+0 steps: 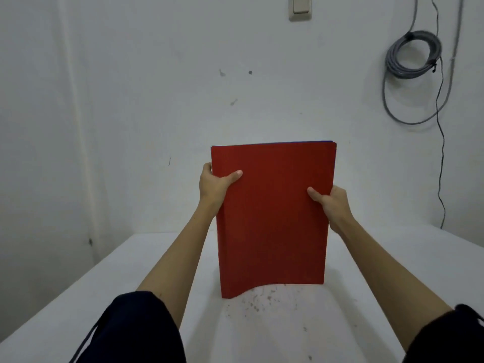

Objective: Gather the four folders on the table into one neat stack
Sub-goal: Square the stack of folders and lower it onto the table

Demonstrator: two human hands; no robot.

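Observation:
A stack of folders (272, 218) stands upright on its bottom edge on the white table (379, 271), with a red folder facing me. A thin blue edge shows along the top behind the red cover; the other folders are hidden. My left hand (214, 184) grips the stack's left edge, thumb on the red front. My right hand (332, 203) grips the right edge, thumb on the front as well. The red cover's lower left corner bows outward toward me.
The table runs to a white wall. A coiled grey cable (412, 56) hangs on the wall at upper right, with a thin black wire (442, 142) dropping to the table's far edge. Dark specks (256, 302) mark the tabletop in front of the stack.

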